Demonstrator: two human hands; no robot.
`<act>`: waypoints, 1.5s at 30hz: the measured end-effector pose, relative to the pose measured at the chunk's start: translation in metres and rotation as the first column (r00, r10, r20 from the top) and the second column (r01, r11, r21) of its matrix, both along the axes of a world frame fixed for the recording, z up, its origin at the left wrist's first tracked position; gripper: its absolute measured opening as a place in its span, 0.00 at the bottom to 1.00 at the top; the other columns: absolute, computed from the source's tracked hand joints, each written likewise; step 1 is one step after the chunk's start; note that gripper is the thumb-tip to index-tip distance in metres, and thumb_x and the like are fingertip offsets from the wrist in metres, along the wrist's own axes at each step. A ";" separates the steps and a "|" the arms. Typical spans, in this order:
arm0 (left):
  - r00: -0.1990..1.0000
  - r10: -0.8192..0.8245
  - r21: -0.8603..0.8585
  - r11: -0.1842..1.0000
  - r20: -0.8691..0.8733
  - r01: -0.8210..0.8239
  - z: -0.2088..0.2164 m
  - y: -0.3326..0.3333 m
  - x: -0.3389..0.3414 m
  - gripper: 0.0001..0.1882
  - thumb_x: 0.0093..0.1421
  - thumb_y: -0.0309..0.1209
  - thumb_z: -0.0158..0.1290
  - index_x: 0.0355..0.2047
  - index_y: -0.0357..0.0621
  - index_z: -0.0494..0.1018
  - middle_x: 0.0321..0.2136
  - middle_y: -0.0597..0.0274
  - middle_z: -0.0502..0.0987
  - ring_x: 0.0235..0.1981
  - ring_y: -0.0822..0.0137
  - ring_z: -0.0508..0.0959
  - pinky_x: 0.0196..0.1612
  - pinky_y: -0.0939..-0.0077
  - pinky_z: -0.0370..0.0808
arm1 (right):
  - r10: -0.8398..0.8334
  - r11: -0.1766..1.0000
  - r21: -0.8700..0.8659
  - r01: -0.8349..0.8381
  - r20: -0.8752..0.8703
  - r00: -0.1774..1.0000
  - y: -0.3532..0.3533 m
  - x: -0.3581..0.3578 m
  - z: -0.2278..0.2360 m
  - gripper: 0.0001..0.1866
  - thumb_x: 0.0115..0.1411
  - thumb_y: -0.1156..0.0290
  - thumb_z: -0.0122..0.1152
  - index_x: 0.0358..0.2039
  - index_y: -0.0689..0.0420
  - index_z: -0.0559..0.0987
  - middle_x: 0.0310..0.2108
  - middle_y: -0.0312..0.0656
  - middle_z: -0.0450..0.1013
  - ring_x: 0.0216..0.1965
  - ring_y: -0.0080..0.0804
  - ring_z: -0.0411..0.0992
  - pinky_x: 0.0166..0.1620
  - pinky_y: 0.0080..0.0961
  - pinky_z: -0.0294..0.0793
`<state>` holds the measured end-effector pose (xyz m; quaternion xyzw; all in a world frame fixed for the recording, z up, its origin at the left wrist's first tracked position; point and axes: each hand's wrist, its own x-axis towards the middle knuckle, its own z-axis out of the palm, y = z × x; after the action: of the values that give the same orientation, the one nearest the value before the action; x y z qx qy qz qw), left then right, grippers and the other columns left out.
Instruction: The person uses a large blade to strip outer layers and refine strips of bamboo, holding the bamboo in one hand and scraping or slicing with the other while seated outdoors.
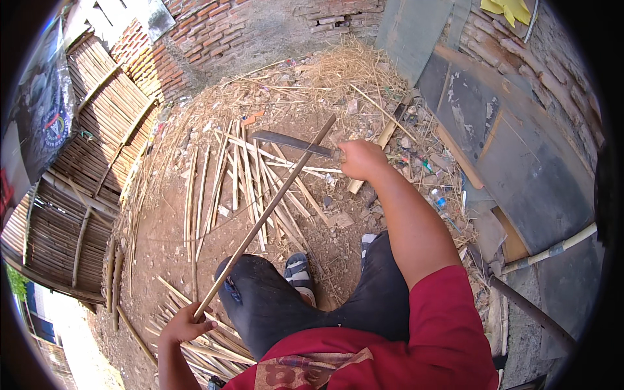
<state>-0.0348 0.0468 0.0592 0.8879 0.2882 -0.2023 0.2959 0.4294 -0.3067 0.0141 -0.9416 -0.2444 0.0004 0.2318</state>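
Observation:
My right hand (361, 158) is closed round the handle of a machete (284, 139), its dark blade pointing left. A long brown bamboo strip (266, 213) slants from lower left to upper right across my knee, and my left hand (184, 324) grips its near end. Near its far end the strip crosses the blade; I cannot tell if the two touch. On the ground beyond my feet lie several pale split bamboo strips (203, 188). A second heap of strips (218, 348) spreads beside my left hand.
Slatted bamboo panels (97, 117) lean at the left. Dark boards (520, 175) rest against a brick wall at the right. Dry straw (351, 65) and rubble lie by the far brick wall (260, 32). A plastic bottle (439, 198) lies right of my forearm.

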 end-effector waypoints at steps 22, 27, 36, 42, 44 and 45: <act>0.853 -0.278 0.522 0.853 0.441 0.008 -0.044 -0.089 0.084 0.17 0.60 0.38 0.65 0.42 0.37 0.79 0.43 0.45 0.76 0.44 0.41 0.78 0.48 0.52 0.75 | 0.156 0.987 0.050 -0.152 -0.109 0.982 0.003 -0.043 0.058 0.24 0.57 0.70 0.62 0.56 0.48 0.82 0.45 0.49 0.82 0.49 0.48 0.80 0.51 0.45 0.80; 0.854 -0.168 0.451 0.889 0.492 -0.085 -0.039 -0.083 0.083 0.12 0.65 0.36 0.60 0.39 0.37 0.77 0.36 0.41 0.77 0.38 0.38 0.79 0.40 0.52 0.75 | 0.159 0.983 0.101 -0.152 -0.071 0.985 0.002 -0.041 0.053 0.22 0.56 0.71 0.62 0.53 0.49 0.83 0.42 0.49 0.82 0.47 0.48 0.80 0.50 0.46 0.80; 0.897 -0.015 0.155 0.986 0.441 -0.060 -0.036 -0.073 0.071 0.23 0.74 0.48 0.51 0.38 0.37 0.76 0.23 0.64 0.71 0.27 0.71 0.71 0.33 0.69 0.70 | 0.268 0.963 0.013 -0.270 0.071 0.961 0.017 -0.063 0.058 0.13 0.56 0.74 0.62 0.41 0.50 0.84 0.37 0.47 0.82 0.44 0.48 0.81 0.46 0.47 0.80; 0.916 -0.014 0.107 0.994 0.400 -0.031 -0.032 -0.055 0.056 0.26 0.76 0.51 0.47 0.33 0.38 0.74 0.23 0.68 0.71 0.27 0.74 0.69 0.33 0.72 0.69 | 0.360 0.933 -0.050 -0.357 0.144 0.922 0.031 -0.065 0.044 0.12 0.56 0.73 0.62 0.41 0.50 0.84 0.35 0.45 0.82 0.41 0.49 0.82 0.45 0.46 0.80; 0.927 0.024 0.132 0.988 0.375 -0.079 -0.030 -0.038 0.038 0.26 0.75 0.49 0.48 0.31 0.36 0.74 0.19 0.60 0.71 0.25 0.70 0.69 0.31 0.67 0.70 | 0.234 0.972 -0.035 -0.233 0.053 0.971 0.018 -0.043 0.050 0.13 0.56 0.71 0.62 0.43 0.51 0.84 0.37 0.45 0.83 0.42 0.48 0.82 0.46 0.46 0.80; 0.929 0.038 0.128 0.988 0.368 -0.091 -0.029 -0.033 0.032 0.27 0.75 0.49 0.48 0.31 0.36 0.74 0.20 0.61 0.71 0.26 0.70 0.69 0.31 0.68 0.70 | 0.108 0.994 -0.004 -0.108 0.022 0.994 0.008 -0.029 0.048 0.15 0.57 0.70 0.62 0.46 0.51 0.84 0.39 0.46 0.83 0.43 0.48 0.82 0.47 0.46 0.80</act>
<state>-0.0030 0.0135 0.0303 0.9188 0.2714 -0.0033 0.2866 0.4007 -0.2987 0.0623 -0.9273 -0.2975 0.0030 0.2273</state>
